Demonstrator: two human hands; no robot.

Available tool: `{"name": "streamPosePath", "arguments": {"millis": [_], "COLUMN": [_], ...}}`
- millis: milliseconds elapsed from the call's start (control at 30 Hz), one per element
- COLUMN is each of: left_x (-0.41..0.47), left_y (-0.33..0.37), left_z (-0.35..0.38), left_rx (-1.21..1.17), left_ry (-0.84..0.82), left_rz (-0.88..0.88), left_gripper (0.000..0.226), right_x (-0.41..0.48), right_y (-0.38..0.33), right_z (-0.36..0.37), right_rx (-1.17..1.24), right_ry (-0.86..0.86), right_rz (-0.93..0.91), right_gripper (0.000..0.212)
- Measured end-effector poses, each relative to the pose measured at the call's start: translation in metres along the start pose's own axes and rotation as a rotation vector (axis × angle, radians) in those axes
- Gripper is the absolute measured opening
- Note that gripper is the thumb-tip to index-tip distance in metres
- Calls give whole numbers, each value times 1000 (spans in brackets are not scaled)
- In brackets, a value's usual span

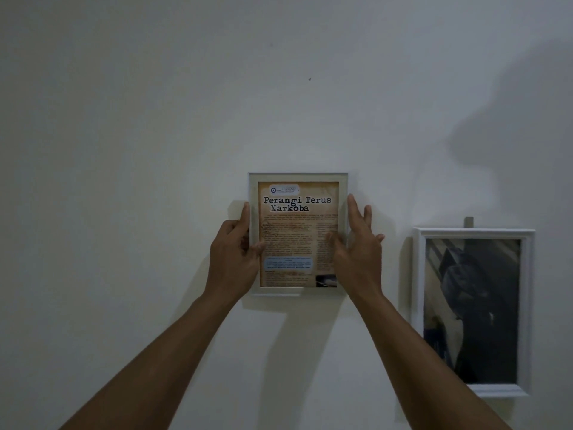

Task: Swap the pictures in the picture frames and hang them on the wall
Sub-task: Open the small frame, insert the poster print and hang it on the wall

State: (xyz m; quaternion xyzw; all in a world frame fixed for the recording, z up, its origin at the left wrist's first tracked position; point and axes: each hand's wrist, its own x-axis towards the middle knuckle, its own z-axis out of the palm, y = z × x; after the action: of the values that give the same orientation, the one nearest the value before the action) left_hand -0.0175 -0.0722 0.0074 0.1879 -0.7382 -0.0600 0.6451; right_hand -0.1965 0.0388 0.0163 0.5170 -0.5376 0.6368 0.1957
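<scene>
Straight above the upright frame (pixel 297 177) sits a nail (pixel 309 79); left hand (pixel 235 248) grips one edge, right hand (pixel 358 248) presses spread fingers on the other.

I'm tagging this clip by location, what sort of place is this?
Likely an indoor room, home or office unclear: a plain white wall, a framed poster held against it, and a white-framed photo hanging beside it.

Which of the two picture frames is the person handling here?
The smaller frame with the orange "Perangi Terus Narkoba" poster: the left hand grips one side, the right hand touches the other. The larger white frame hangs untouched to its right.
</scene>
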Motion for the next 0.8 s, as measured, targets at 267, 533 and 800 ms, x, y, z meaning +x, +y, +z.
{"name": "streamPosePath", "arguments": {"millis": [267, 533, 800], "left_x": [-1, 0, 1], "left_y": [-7, -6, -4], "left_z": [-4, -11, -13], "left_rx": [51, 105, 129], "left_ry": [-66, -66, -74], "left_rz": [-21, -11, 18], "left_gripper": [77, 77, 79], "right_x": [-3, -6, -6], "right_y": [11, 9, 11], "right_z": [-2, -2, 0], "right_rx": [-121, -196, -207], "right_ry": [-70, -99, -100], "right_rz": [2, -65, -79], "right_gripper": [77, 73, 73]}}
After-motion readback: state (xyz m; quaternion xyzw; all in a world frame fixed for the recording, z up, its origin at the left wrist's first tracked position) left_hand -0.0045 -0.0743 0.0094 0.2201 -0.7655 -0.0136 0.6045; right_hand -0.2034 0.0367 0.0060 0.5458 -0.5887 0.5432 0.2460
